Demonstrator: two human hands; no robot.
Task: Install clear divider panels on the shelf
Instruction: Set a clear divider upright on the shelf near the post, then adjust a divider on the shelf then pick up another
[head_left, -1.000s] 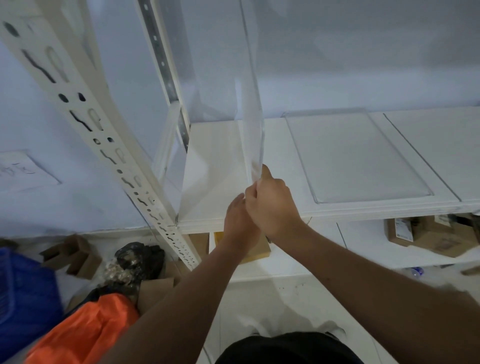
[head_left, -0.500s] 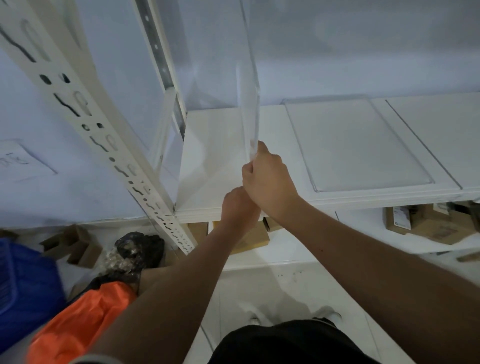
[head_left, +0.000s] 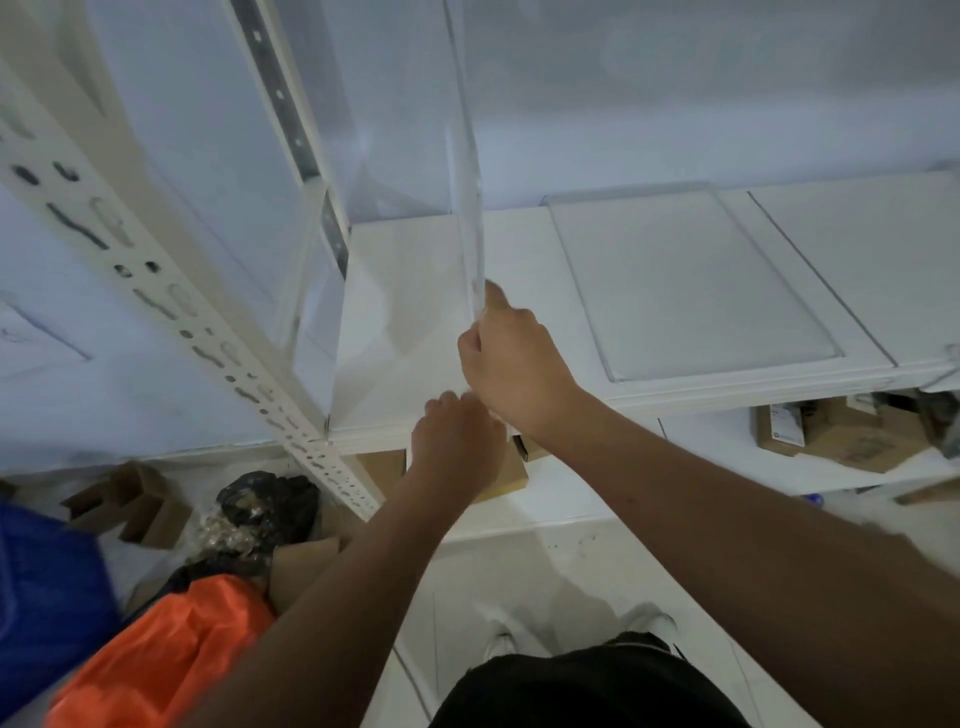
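Note:
A clear divider panel (head_left: 467, 171) stands upright on the white shelf (head_left: 519, 249), edge-on to me. My right hand (head_left: 519, 364) grips its front edge near the bottom. My left hand (head_left: 454, 436) is curled at the shelf's front lip, just below the panel's lower corner; what its fingers hold is hidden. A second clear panel (head_left: 685, 280) lies flat on the shelf to the right. Another clear sheet (head_left: 311, 306) stands at the shelf's left end beside the upright.
A white perforated upright (head_left: 171, 306) slants across the left. Cardboard boxes (head_left: 836, 431) sit on the lower shelf. On the floor at left are an orange bag (head_left: 161, 654), a black bag (head_left: 270, 504), a blue crate (head_left: 47, 597) and cardboard pieces (head_left: 135, 504).
My left hand has dropped from beside the right hand down to the shelf's front lip. The right hand keeps its hold on the upright panel.

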